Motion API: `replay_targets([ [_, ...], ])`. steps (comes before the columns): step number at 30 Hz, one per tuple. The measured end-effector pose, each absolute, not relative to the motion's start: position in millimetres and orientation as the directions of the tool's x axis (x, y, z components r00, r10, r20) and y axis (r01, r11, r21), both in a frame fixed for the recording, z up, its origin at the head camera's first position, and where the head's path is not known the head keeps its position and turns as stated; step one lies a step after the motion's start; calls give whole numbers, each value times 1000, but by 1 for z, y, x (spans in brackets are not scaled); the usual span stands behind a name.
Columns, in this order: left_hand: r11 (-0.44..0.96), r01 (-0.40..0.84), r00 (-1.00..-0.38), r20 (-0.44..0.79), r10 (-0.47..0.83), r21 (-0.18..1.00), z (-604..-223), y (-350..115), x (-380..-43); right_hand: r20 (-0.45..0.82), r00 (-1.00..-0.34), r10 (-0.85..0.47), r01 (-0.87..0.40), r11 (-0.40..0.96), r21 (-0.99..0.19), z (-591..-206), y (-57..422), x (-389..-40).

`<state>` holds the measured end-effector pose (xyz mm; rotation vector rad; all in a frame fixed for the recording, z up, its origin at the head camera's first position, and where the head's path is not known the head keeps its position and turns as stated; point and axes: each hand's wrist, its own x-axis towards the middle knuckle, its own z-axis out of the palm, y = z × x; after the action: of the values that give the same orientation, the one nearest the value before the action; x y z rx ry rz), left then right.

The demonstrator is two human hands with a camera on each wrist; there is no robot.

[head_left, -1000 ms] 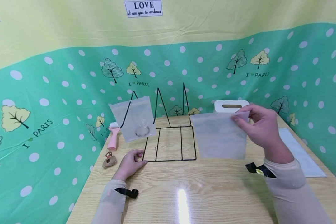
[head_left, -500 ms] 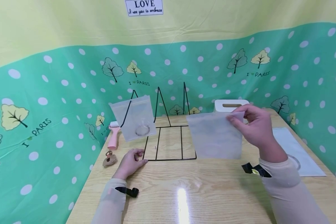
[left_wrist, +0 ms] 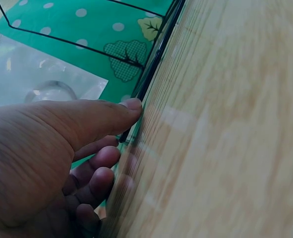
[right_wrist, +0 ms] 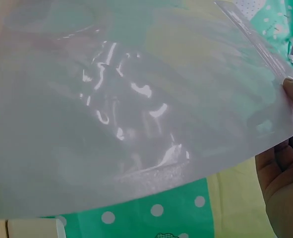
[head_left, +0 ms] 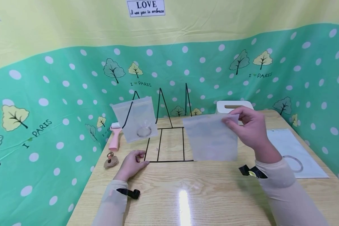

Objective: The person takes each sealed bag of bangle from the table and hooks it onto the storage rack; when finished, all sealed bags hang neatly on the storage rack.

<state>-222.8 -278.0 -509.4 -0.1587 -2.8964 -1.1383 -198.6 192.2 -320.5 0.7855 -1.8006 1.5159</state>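
Fingers of our right hand (head_left: 248, 128) pinch 1 bag (head_left: 210, 139), top right; it hangs left of them, hiding the right end of the rack (head_left: 170, 161). Our left hand (head_left: 131, 166), nearer the rack, pinches its near left corner.

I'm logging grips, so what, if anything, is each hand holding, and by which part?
The right hand pinches a plastic bag by its top edge, near the right corner. The left hand holds the wire rack at its near left corner.
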Motion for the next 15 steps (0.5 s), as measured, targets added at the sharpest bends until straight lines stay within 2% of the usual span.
replay_targets([
  [15,681,158,-987,119,104,715,-508,-273,-220,770,-636,-52,-770,106,-629,-320,171,-199],
])
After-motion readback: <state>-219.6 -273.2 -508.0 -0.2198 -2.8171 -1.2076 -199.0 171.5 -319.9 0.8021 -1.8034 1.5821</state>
